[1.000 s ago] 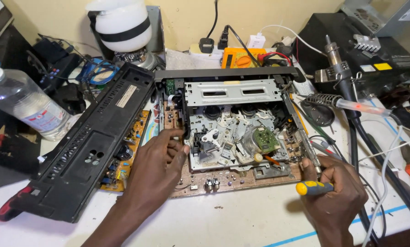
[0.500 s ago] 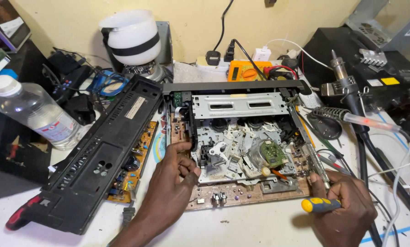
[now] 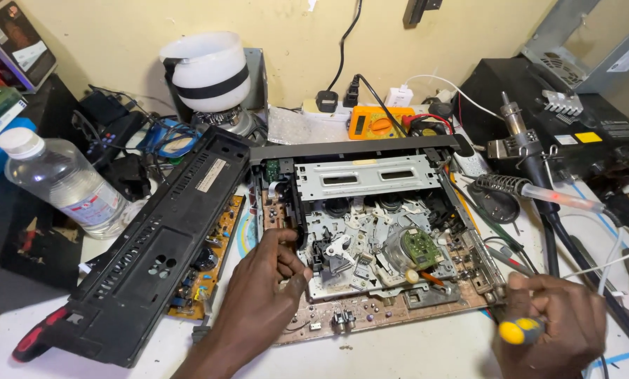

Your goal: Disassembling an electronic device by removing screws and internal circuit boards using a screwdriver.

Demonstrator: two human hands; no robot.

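An opened video cassette deck [image 3: 377, 231] lies on the bench, its metal tape mechanism and brown circuit board bare. My left hand [image 3: 265, 288] rests on the board's left front corner, fingers curled against the mechanism's edge, holding nothing. At the deck's right front corner my right hand [image 3: 560, 323] grips a screwdriver [image 3: 514, 330] with a yellow and black handle; its shaft is mostly hidden by my fingers. The deck's black plastic cover [image 3: 153, 260] lies tilted to the left, over an orange circuit board [image 3: 212, 260].
A clear water bottle [image 3: 62, 182] stands far left. A white jar with a black band [image 3: 205, 74], an orange multimeter [image 3: 377, 123] and plugs sit at the back. On the right, a soldering iron in its coil stand [image 3: 518, 186], a black box [image 3: 560, 112] and loose cables.
The view has shifted, so the deck sits lower and more centred. My left hand stays on the board's left edge. My right hand with the screwdriver has moved slightly lower right.
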